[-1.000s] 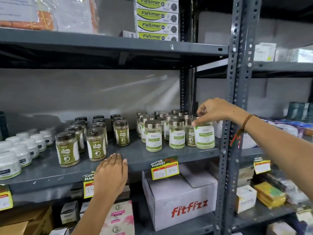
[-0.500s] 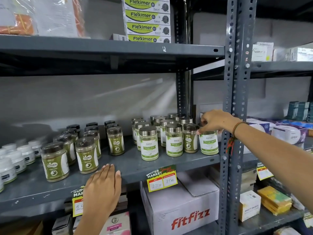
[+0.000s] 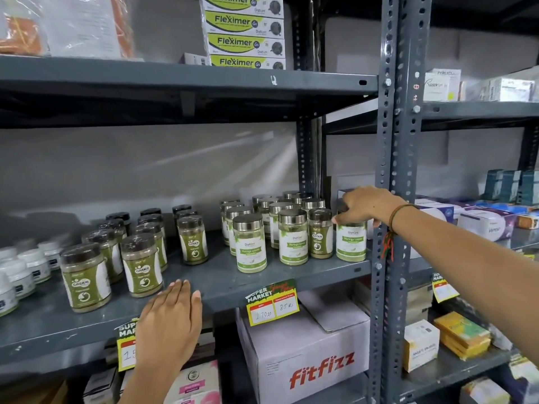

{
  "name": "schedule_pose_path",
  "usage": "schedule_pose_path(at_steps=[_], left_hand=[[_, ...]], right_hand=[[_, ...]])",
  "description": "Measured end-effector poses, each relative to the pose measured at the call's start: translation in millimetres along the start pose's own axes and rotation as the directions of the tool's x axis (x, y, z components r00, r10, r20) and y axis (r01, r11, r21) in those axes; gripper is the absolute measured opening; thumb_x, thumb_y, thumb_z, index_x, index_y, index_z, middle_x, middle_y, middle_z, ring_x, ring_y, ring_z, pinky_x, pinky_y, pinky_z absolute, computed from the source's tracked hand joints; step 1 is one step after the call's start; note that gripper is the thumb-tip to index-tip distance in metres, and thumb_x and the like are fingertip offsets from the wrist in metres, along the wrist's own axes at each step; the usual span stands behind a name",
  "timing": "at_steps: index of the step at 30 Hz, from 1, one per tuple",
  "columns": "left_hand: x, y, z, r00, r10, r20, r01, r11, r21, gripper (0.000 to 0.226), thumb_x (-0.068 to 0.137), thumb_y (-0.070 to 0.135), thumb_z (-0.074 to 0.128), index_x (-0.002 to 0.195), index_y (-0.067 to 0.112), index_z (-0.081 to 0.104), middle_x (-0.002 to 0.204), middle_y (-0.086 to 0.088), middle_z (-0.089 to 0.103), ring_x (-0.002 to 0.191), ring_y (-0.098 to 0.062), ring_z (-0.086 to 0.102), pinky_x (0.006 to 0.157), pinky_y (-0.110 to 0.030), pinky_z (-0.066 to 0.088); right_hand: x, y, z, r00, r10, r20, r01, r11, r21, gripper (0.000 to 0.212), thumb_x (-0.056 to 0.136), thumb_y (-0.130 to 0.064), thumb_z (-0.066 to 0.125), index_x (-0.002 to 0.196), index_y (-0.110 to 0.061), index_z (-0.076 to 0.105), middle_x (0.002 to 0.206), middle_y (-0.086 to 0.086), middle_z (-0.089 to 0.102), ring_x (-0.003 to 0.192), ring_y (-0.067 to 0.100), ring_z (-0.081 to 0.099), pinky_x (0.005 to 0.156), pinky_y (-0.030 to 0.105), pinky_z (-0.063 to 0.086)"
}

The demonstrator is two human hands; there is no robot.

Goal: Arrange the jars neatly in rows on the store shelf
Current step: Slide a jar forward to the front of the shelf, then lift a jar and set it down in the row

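Note:
A grey metal shelf (image 3: 221,282) holds two groups of jars. Dark-lidded Gaska jars (image 3: 142,265) stand in rows at the left. Silver-lidded Moringa jars (image 3: 251,243) stand in rows at the right, with one Gaska jar (image 3: 320,234) among them. My right hand (image 3: 364,206) grips the top of the rightmost Moringa jar (image 3: 351,242), which stands on the shelf next to the upright post. My left hand (image 3: 170,319) lies flat, fingers together, on the shelf's front edge, holding nothing.
White jars (image 3: 22,275) fill the shelf's left end. A perforated steel post (image 3: 392,199) stands right of the jars. Price tags (image 3: 272,303) hang from the shelf lip. A Fitfizz carton (image 3: 306,357) sits below. Fleximer boxes (image 3: 246,33) are stacked on the shelf above.
My right hand has shifted the rightmost Moringa jar slightly to the right, toward the post, and still grips its top. My left hand stays on the shelf edge.

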State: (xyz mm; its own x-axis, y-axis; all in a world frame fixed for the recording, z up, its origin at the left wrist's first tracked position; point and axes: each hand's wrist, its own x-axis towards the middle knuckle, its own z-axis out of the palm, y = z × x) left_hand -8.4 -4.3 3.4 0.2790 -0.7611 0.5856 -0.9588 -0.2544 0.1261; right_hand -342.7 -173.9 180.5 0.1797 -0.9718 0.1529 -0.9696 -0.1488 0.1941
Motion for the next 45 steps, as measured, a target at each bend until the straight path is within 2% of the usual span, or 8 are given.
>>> schedule_pose_path(at_steps=[6, 10, 15, 21, 27, 32, 38, 45], left_hand=[[0, -1, -1, 1.000, 0.011, 0.007, -0.011, 1.000, 0.013, 0.057, 0.091, 0.038, 0.029, 0.112, 0.000, 0.065, 0.113, -0.019, 0.068, 0.106, -0.030, 0.064, 0.093, -0.045, 0.051], [1, -2, 1, 1.000, 0.013, 0.005, -0.013, 1.000, 0.008, 0.058, 0.091, 0.040, 0.027, 0.113, 0.001, 0.065, 0.114, -0.018, 0.068, 0.107, -0.029, 0.063, 0.094, -0.044, 0.050], [3, -3, 3, 1.000, 0.019, 0.007, -0.019, 1.000, 0.009, 0.059, 0.092, 0.041, 0.026, 0.115, 0.002, 0.064, 0.116, -0.016, 0.068, 0.109, -0.026, 0.063, 0.095, -0.042, 0.049], [4, -3, 3, 1.000, 0.013, 0.016, -0.013, 1.000, 0.017, 0.059, 0.091, 0.042, 0.026, 0.116, 0.004, 0.064, 0.116, -0.015, 0.068, 0.109, -0.026, 0.063, 0.096, -0.041, 0.048], [3, -3, 2, 1.000, 0.008, 0.014, -0.008, 1.000, 0.016, 0.058, 0.091, 0.041, 0.027, 0.115, 0.004, 0.064, 0.116, -0.015, 0.068, 0.108, -0.025, 0.063, 0.095, -0.042, 0.049], [3, -3, 2, 1.000, 0.008, 0.007, -0.008, 1.000, 0.011, 0.061, 0.092, 0.042, 0.024, 0.116, 0.003, 0.063, 0.118, -0.015, 0.067, 0.111, -0.026, 0.062, 0.098, -0.042, 0.047], [3, -2, 1, 1.000, 0.014, -0.003, -0.014, 1.000, -0.007, 0.060, 0.092, 0.040, 0.023, 0.114, 0.002, 0.065, 0.116, -0.016, 0.068, 0.109, -0.027, 0.063, 0.097, -0.043, 0.048], [3, -4, 2, 1.000, 0.015, -0.013, -0.016, 1.000, -0.012, 0.056, 0.093, 0.040, 0.027, 0.113, 0.005, 0.065, 0.114, -0.014, 0.069, 0.107, -0.026, 0.063, 0.096, -0.041, 0.048]], right_hand=[[5, -11, -14, 0.906, -0.114, -0.408, 0.085, 0.992, -0.088, 0.065, 0.086, -0.068, 0.047, 0.125, -0.016, 0.057, 0.115, 0.011, 0.065, 0.104, 0.035, 0.063, 0.074, 0.044, 0.051], [18, -21, -15, 0.949, -0.241, -0.201, 0.261, 0.962, 0.076, 0.073, 0.085, -0.060, 0.060, 0.144, -0.020, 0.044, 0.138, 0.011, 0.056, 0.120, 0.032, 0.055, 0.092, 0.042, 0.048], [34, -31, -5, 0.969, -0.240, 0.065, 0.225, 0.958, 0.178, 0.081, 0.081, -0.056, 0.068, 0.148, -0.020, 0.039, 0.147, 0.005, 0.048, 0.130, 0.026, 0.049, 0.101, 0.036, 0.041], [43, -27, 0, 0.968, -0.232, 0.093, 0.190, 0.924, 0.333, 0.067, 0.073, -0.053, 0.078, 0.126, -0.019, 0.056, 0.119, 0.001, 0.065, 0.105, 0.020, 0.061, 0.094, 0.037, 0.049], [34, -25, -18, 0.974, -0.228, -0.010, 0.217, 0.911, 0.351, 0.063, 0.073, -0.045, 0.081, 0.124, -0.016, 0.059, 0.105, -0.004, 0.064, 0.099, 0.019, 0.060, 0.091, 0.034, 0.047], [18, -26, -55, 0.955, -0.237, -0.180, 0.280, 0.921, 0.272, 0.059, 0.075, -0.045, 0.080, 0.124, -0.020, 0.059, 0.116, 0.000, 0.064, 0.098, 0.019, 0.057, 0.080, 0.030, 0.043], [-3, -53, -101, 0.875, -0.277, -0.397, 0.376, 0.906, 0.196, 0.063, 0.076, -0.038, 0.081, 0.130, -0.013, 0.058, 0.124, 0.010, 0.065, 0.111, 0.030, 0.060, 0.091, 0.036, 0.048], [-22, -125, -116, 0.770, -0.393, -0.503, 0.590, 0.738, 0.328, 0.058, 0.075, -0.033, 0.081, 0.128, -0.016, 0.062, 0.127, 0.003, 0.065, 0.113, 0.022, 0.060, 0.097, 0.035, 0.046]])
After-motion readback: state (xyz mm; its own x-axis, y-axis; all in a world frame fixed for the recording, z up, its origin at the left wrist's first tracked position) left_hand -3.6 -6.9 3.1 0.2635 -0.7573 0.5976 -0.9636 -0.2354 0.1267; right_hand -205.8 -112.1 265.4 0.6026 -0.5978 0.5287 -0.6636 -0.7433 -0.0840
